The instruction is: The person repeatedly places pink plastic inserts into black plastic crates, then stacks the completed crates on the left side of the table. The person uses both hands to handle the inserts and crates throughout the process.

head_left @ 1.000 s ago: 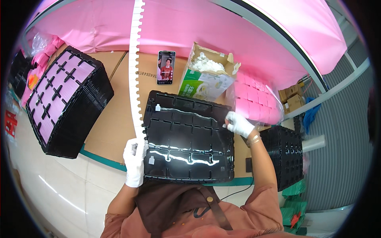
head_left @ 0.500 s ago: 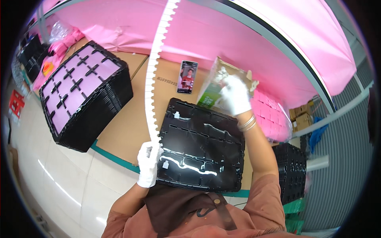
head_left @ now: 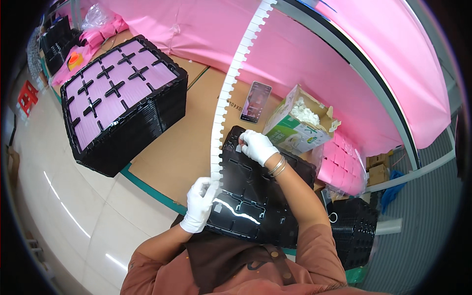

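A long white notched strip (head_left: 235,69) hangs down from the upper edge of the view. My gloved left hand (head_left: 199,204) pinches its lower end at the left side of a glossy black plastic tray (head_left: 246,182) in front of me. My gloved right hand (head_left: 259,147) is over the tray's far left corner, fingertips closed together against a small white tab (head_left: 239,148). Whether something else sits between those fingertips is hidden. A second small white tab (head_left: 218,207) lies on the tray beside my left hand. My right forearm covers part of the tray's right side.
A phone (head_left: 255,102) lies beyond the tray, next to an open carton (head_left: 300,130) with small white pieces. Pink pieces in clear plastic (head_left: 341,164) lie at right. A stack of black trays with lilac panels (head_left: 123,98) stands left, more black trays (head_left: 351,231) at right.
My right hand has come from the carton down and left to the tray's far left corner. The view has shifted. My left hand still holds the strip's lower end.
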